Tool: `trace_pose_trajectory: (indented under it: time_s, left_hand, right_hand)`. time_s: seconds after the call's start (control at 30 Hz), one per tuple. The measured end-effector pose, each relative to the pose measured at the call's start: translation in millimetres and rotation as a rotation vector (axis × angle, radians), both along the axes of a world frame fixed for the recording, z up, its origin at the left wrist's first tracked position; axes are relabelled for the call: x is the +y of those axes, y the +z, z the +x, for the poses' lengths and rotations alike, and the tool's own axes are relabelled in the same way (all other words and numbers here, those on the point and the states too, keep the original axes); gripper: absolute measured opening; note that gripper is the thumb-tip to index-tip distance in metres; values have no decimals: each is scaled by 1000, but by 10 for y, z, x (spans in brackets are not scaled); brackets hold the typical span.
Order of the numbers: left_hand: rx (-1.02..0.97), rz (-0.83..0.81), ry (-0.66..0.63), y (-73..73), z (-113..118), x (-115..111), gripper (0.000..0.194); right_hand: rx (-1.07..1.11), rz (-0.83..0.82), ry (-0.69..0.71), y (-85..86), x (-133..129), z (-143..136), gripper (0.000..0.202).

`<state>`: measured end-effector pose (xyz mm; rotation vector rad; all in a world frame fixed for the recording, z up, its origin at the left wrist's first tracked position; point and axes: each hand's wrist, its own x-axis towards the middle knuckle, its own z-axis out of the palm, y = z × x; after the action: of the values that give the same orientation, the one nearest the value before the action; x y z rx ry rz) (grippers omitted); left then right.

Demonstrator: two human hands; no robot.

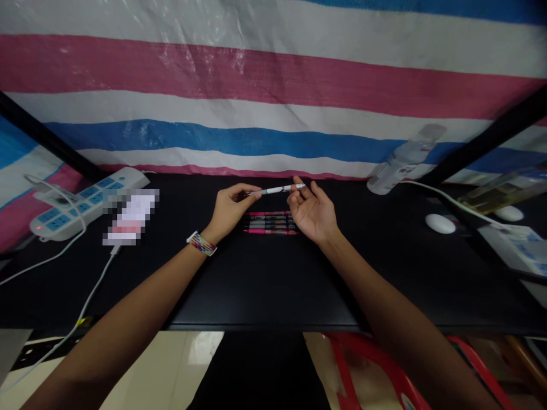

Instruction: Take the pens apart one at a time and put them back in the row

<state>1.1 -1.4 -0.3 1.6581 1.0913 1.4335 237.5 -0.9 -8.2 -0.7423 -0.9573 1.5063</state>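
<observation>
A white pen point(276, 190) is held level above the black table point(265, 285), between both hands. My left hand point(229, 208) pinches its left end with thumb and fingers; a beaded band sits on that wrist. My right hand point(311, 209) touches the pen's right end with its fingertips, palm turned up and fingers loosely spread. Directly below the pen, a row of several pink and black pens point(270, 222) lies flat on the table between my hands.
A white power strip point(81, 205) with blue sockets and a cable lies at the left, beside a blurred phone point(130, 217). A clear plastic bottle point(404, 159) lies at the back right. Two white oval objects point(440, 223) and papers sit at right. A red chair point(376, 364) shows below the table edge.
</observation>
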Motion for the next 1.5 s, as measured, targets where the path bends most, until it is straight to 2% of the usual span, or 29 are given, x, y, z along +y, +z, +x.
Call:
trace_pose_trajectory:
  time_s: [0.13,0.27,0.43,0.53,0.67,0.8,0.93,1.0,1.1,1.3,1.5]
  left_hand:
    - [6,0,15,7,-15,6,21]
    - [5,-3,0,3,-19,6,20]
    - [-17,-8,-1,-5,-10,3,20]
    - [-25,-24,-2,2,-10,5,21]
    - [-29,-32,-7,15,-8,6,22]
    - [-34,-34,3,9,-14,9,22]
    - [-23,-33,5,-6,-43,28,22]
    - [-9,-21,4,-11,-63,43,23]
    - [34,-12,-13,-16,-93,61,21]
    - [244,3,-75,-23,-106,40,19]
    - [498,113,-36,-72,-110,42,8]
  right_hand:
    - [46,-43,6,-4,-4,-10,26]
    - [128,-78,15,41,-30,-37,25]
    - [246,-217,-8,98,-48,-49,19]
    - [276,-252,-2,108,-57,-55,33]
    - [246,-220,12,95,-41,-34,28]
    - [123,-177,-19,98,-50,-27,29]
    - [3,-97,11,134,-105,-46,47]
    - [-80,-19,16,123,-107,-42,45]
    - [-284,126,-84,57,-59,-8,32]
    - [-695,417,-164,-16,19,127,18]
    - [-1050,577,-152,-20,-7,176,21]
